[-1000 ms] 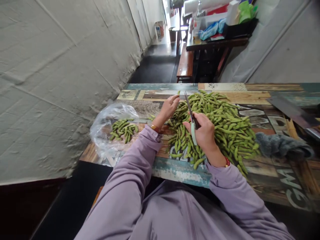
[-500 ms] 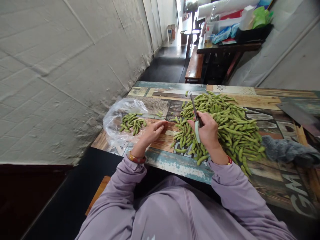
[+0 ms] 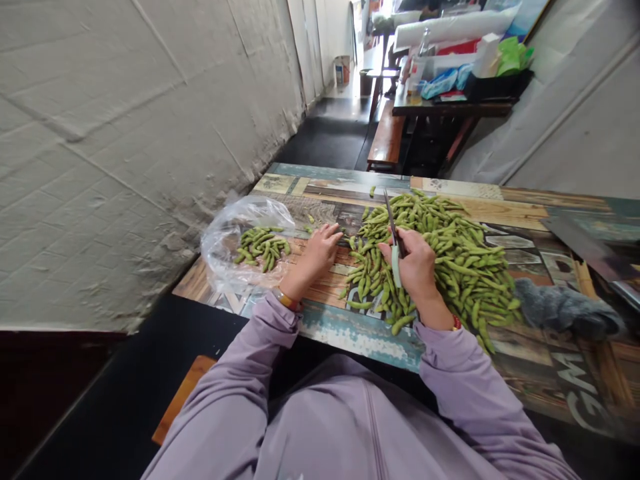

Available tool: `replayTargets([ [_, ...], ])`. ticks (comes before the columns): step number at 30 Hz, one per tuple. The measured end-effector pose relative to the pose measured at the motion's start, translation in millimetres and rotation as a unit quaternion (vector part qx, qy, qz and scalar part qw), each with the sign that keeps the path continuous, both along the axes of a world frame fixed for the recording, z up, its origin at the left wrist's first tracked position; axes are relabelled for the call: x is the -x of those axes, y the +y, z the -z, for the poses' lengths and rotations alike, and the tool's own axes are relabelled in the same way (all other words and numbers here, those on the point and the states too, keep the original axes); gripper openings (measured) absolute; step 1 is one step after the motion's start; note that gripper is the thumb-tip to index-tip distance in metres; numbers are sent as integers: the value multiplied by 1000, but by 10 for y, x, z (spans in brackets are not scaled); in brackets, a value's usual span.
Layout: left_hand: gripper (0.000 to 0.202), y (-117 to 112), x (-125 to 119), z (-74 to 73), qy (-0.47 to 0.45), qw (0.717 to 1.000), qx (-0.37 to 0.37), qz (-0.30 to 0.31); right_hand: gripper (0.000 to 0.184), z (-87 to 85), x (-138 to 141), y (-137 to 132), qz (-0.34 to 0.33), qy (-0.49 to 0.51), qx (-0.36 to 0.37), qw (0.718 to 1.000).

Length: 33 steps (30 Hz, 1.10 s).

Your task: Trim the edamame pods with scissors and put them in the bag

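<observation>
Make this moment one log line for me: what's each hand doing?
left hand: palm down, between plastic bag and green pod pile | right hand: holding scissors, pointed forward | gray cloth: right of pile

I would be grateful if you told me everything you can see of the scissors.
The scissors have slim, dark, metallic-looking blades and a pale green, plastic-looking handle. The right hand grips them, partly hiding the handle. The blades point forward, over the left part of the edamame pile; whether they stand slightly apart is hard to tell.
</observation>
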<state>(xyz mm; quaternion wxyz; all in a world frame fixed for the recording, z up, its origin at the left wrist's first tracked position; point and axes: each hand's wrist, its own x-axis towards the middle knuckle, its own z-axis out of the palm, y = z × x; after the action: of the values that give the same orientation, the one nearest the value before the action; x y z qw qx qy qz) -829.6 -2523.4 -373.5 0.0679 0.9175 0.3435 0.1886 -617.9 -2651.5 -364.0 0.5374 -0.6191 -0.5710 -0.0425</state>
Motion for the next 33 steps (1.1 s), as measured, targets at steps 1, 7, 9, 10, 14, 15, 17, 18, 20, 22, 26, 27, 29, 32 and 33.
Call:
replayTargets([
  [1,41,-28,-43,-18,15,1000,-4,-3,33,1,3,0,-1,1,-1,1000],
  [7,34,-176,-306,-80,64,998,1,23,34,9,-11,8,-1,7,-3,1000],
  [9,35,-209,-367,-73,72,996,9,51,35,10,-16,10,2,6,-8,1000],
  [10,36,-216,-383,-65,80,995,18,62,35,10,-18,11,4,5,-11,1000],
  [14,47,-151,-310,0,101,990,62,72,34,6,-23,13,7,5,-9,1000],
  [15,54,-109,-261,21,101,991,66,60,34,5,-25,13,8,6,-7,1000],
  [17,64,3,-164,56,95,993,64,9,33,3,-29,13,9,8,-5,1000],
  [18,66,68,-129,67,90,994,60,-27,33,1,-31,13,9,10,-5,1000],
  [20,65,207,-127,69,72,991,55,-96,34,-3,-33,11,5,15,-1,1000],
  [22,63,338,-238,50,51,990,57,-116,36,-12,-32,10,-2,22,0,1000],
  [26,60,516,-717,23,35,989,138,-47,35,-40,-32,7,2,25,-6,1000],
  [27,60,536,-847,32,25,987,156,-41,34,-48,-33,6,7,24,-6,1000],
  [29,57,546,-1064,67,-4,985,173,-17,33,-63,-35,3,12,24,-2,1000],
  [32,51,535,-1245,124,-63,977,187,86,31,-78,-41,0,11,23,7,1000],
  [33,48,544,-1271,132,-82,970,194,119,30,-80,-43,0,10,23,7,1000],
])
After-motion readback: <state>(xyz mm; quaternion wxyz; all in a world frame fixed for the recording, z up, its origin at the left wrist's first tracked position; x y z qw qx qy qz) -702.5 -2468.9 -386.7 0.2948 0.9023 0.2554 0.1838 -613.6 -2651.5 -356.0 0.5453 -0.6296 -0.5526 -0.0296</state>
